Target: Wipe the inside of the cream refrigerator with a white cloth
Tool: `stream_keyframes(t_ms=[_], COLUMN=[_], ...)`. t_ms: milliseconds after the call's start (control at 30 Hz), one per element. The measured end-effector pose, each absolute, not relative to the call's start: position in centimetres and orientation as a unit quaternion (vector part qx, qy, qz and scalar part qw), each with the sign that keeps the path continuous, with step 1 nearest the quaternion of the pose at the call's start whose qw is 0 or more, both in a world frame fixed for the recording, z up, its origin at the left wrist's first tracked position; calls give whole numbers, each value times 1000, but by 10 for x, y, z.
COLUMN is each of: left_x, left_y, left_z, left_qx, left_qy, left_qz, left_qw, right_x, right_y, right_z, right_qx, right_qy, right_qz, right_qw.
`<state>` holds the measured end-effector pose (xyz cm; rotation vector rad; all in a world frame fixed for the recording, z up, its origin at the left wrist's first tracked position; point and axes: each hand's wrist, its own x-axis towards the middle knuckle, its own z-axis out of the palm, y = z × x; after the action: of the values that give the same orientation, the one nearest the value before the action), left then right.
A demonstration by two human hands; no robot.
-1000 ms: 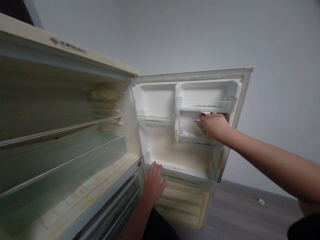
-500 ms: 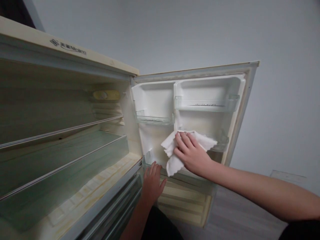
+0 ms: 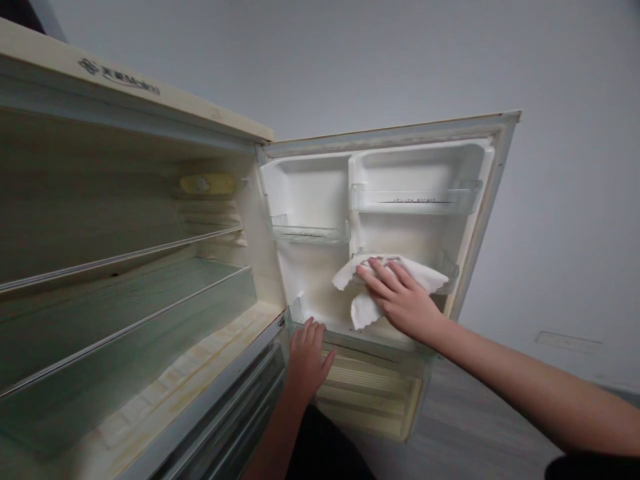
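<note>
While my right hand (image 3: 404, 305) presses flat, fingers spread, on the white cloth (image 3: 426, 274) against the fridge door panel (image 3: 315, 280), its long side running sideways under my palm, my left hand (image 3: 306, 359) rests open on the bottom door shelf (image 3: 365, 338), below and apart.

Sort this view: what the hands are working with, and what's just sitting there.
In use: right hand, white cloth, fridge door, left hand at the door's lower edge.
Idle: glass shelves, upper door bins.
</note>
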<state>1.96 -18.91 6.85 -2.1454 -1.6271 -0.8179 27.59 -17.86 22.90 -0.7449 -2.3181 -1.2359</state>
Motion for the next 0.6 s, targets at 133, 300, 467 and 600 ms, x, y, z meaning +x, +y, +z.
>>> stream_keyframes(t_ms=[133,300,467,600], left_x=[25,29,27,22], left_y=[-190,-189,-188,-187], left_z=[68,67,65,64], left_qx=[-747,-741,-742,-747], left_qy=[-572,-575,-572,-569], left_qz=[-295,-297,-297,-291], left_qw=[164,181,183,183], right_x=[341,394,374,333], right_y=[-191,-192,-195,-182], right_z=[220,186,143,145], right_qx=[-329,-371,-329,-388], right_qy=[-827,-822,-836,-837], right_qz=[-409,-333,-277,-21], right_qw=[203,276,340,385])
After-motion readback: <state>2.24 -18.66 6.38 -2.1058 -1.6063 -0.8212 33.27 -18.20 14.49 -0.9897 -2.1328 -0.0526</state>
